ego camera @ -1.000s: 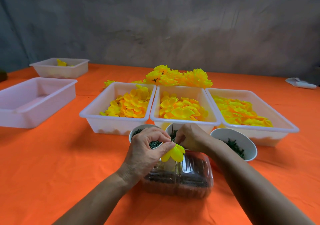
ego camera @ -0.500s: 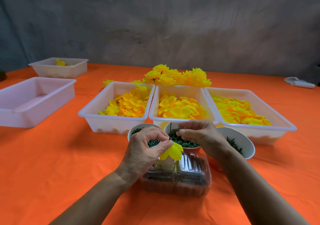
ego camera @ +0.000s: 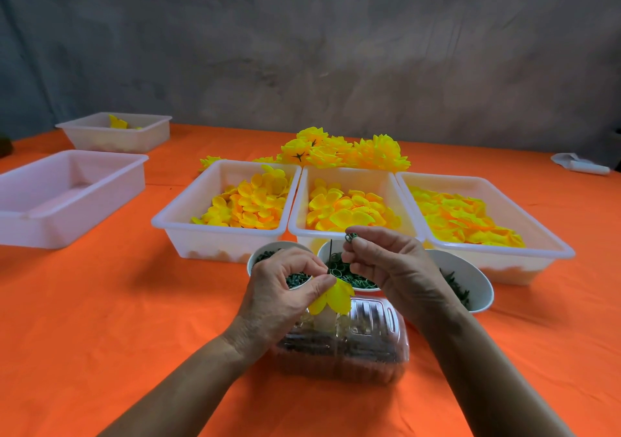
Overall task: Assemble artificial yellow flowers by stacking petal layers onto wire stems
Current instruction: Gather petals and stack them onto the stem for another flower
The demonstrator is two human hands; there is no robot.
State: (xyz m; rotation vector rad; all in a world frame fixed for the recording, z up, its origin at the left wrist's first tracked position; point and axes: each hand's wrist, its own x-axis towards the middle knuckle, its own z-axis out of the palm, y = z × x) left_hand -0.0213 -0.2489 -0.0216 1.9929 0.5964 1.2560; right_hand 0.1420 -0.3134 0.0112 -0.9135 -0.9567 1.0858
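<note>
Pinching wire stem (ego camera: 330,255) and yellow petal layer (ego camera: 334,297) with left hand (ego camera: 285,290) above clear box (ego camera: 349,346) | gripping small green ring (ego camera: 351,237) at right hand (ego camera: 386,262) fingertips, beside stem tip, over middle cup (ego camera: 349,277) | petal trays (ego camera: 353,201) behind on orange table (ego camera: 100,302)
</note>
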